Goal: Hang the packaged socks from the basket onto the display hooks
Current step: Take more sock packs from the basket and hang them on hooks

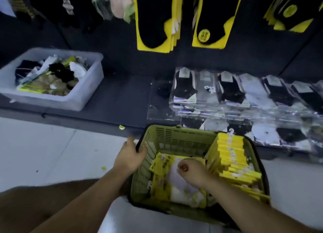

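A green plastic basket (pixel 176 138) stands on the floor in front of me, holding yellow-carded sock packs. One row of packs (pixel 232 155) stands on edge along its right side, and several packs with white socks (pixel 176 178) lie flat in the middle. My left hand (pixel 130 156) grips the basket's left rim. My right hand (pixel 193 171) is inside the basket with its fingers closed on the flat white-sock packs. Above, black socks on yellow cards (pixel 153 19) hang from the dark display wall; the hooks themselves are out of view.
A translucent bin (pixel 82 101) of loose mixed socks sits on the low dark shelf at left. Clear-bagged black and white socks (pixel 244 96) are stacked on the shelf at right. Pale tiled floor (pixel 52 154) lies to the left. My knee shows bottom left.
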